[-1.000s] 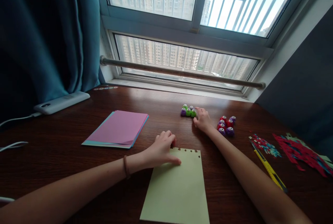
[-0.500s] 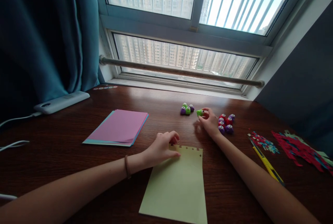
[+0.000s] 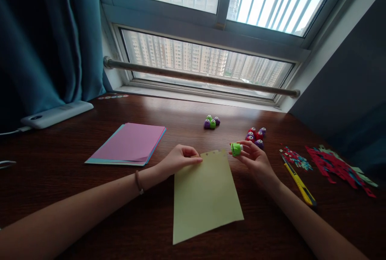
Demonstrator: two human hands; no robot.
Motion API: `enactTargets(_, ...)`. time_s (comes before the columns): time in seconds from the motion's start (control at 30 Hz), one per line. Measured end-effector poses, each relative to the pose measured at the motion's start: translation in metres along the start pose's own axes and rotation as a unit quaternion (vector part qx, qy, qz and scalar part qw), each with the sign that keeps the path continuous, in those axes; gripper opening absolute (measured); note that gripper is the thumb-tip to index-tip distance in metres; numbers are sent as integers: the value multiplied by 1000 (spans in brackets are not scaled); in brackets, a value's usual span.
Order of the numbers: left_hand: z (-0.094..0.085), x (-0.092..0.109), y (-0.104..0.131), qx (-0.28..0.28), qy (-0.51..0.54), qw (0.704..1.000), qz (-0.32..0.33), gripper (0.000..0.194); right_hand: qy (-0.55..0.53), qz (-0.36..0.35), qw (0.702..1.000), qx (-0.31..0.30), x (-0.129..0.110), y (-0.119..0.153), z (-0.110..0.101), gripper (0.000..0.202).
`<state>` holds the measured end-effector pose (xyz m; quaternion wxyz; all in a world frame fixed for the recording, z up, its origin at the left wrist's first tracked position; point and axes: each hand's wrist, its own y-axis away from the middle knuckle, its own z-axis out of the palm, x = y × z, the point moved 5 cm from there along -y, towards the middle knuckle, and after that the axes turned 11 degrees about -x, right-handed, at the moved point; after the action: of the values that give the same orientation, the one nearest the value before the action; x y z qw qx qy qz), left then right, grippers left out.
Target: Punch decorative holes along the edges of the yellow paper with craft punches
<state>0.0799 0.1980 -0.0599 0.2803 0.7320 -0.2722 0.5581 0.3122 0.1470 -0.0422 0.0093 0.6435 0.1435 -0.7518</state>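
My left hand pinches the upper left corner of a pale yellow sheet of paper, whose top edge has small punched holes. Between the fingers of my right hand is a small green punch, held just off the sheet's upper right corner. Beyond the sheet stands a cluster of green and purple punches. Behind my right hand, red and purple punches sit close together, partly hidden by the fingers.
A stack of pink and blue paper lies at the left, with a white power bank behind it. At the right are a yellow cutter, tiny paper bits and red paper strips. A window bar crosses behind the table.
My right hand has brought the green punch nearer to me, beside the sheet. My left hand has closed on the paper's corner, and the sheet has turned and moved up. The view has shifted slightly.
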Motion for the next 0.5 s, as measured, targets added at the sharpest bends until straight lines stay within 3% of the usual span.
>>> enactTargets(0.5, 2, -10, 4, 26, 84, 996, -28, 32, 42, 25, 998, -34, 5, 1, 2, 33)
